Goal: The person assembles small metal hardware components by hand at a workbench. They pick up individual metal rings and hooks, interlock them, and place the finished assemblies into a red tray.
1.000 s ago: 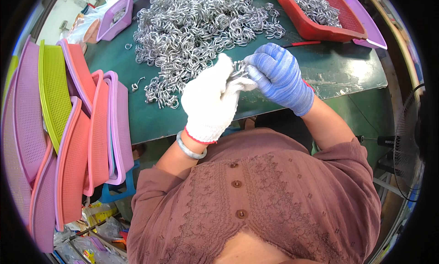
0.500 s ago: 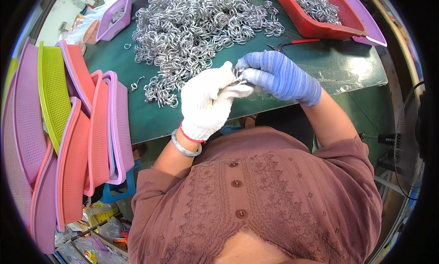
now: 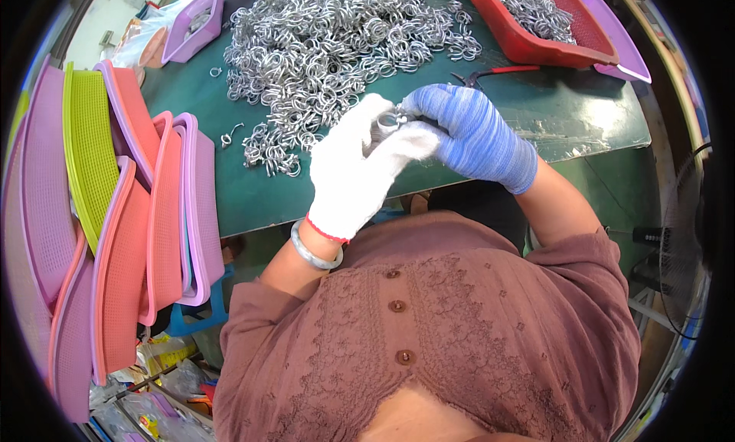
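My left hand [image 3: 356, 162], in a white knit glove with a red cuff edge, is closed around a small silver metal ring [image 3: 390, 121]. From the right, my right hand [image 3: 471, 132] in a blue striped glove meets it, its fingers curled against the same ring. Part of the ring shows between the gloves; the fingertips of the right hand are partly hidden. Both hands are above the table's near edge. Just beyond them spreads a large pile of similar silver rings [image 3: 321, 47] on the green table [image 3: 566, 112].
Red-handled pliers [image 3: 498, 72] lie beyond my right hand. A red basket [image 3: 521, 47] of metal pieces stands at the far right, and a purple basket [image 3: 184, 47] at the far left. Stacked colourful baskets [image 3: 92, 151] crowd the left side. A fan [image 3: 681, 243] is at right.
My left hand has turned and its fingers have spread around the ring, which now shows more plainly. The right hand has shifted slightly and stays against it.
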`<state>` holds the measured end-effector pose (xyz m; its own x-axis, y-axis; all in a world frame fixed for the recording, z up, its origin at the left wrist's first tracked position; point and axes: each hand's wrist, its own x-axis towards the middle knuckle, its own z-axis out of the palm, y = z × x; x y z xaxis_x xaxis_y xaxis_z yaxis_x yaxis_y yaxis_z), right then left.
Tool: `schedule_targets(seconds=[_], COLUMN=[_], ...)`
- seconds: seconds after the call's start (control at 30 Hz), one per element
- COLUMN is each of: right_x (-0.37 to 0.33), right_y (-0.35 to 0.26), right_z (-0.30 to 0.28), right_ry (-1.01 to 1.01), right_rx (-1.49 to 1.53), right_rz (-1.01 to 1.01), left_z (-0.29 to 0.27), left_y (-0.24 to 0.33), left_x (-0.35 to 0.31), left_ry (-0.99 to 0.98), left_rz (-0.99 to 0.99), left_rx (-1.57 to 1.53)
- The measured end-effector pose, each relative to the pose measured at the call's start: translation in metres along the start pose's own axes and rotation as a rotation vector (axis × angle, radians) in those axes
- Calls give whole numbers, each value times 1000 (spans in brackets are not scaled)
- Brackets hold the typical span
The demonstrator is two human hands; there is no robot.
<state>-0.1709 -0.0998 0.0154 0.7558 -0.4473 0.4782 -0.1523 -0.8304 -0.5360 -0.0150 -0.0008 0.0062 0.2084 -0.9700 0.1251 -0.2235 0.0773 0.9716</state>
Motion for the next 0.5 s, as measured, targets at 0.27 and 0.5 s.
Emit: schedule_targets(seconds=[0.27,0.5], right_x=[1,2], right_y=[-1,4], right_z=[-9,-11], right_ry=[-55,-32], right_rx=[61,205], right_rz=[-55,47], left_z=[1,2], left_y=[11,0], left_x=[0,2], left_ry=[-163,-192], left_rz=[-167,-123], left_rx=[-215,-336])
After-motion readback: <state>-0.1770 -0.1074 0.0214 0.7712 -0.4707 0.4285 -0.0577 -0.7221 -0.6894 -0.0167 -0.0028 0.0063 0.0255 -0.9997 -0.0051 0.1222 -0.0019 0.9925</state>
